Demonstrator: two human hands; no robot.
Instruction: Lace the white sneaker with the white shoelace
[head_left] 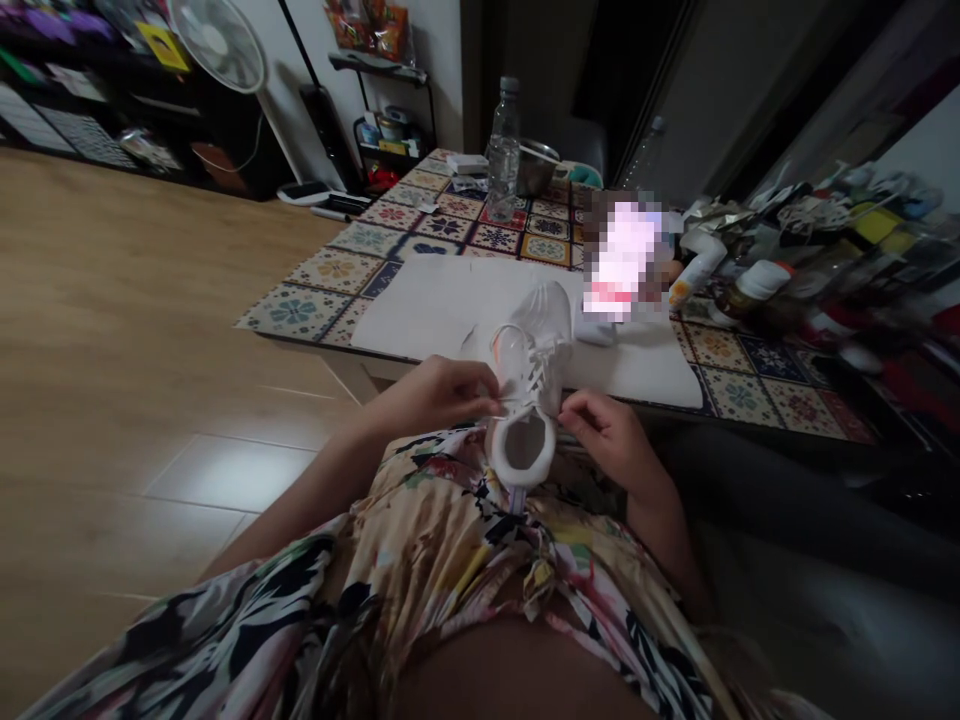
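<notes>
A white sneaker rests with its toe toward the table and its heel by my lap, its dark opening facing me. White shoelaces cross its tongue, and a loop of lace stands out on its left side. At the left of the shoe's collar, my left hand is closed, pinching a shoelace between thumb and fingers. My right hand is closed in a pinch at the collar's right side; what its fingertips hold is too small to make out.
Under the shoe's toe lies a white sheet on a patterned table. A lit, pixelated phone screen stands right of the shoe. Farther back are a plastic bottle and a metal bowl; clutter with bottles lines the right.
</notes>
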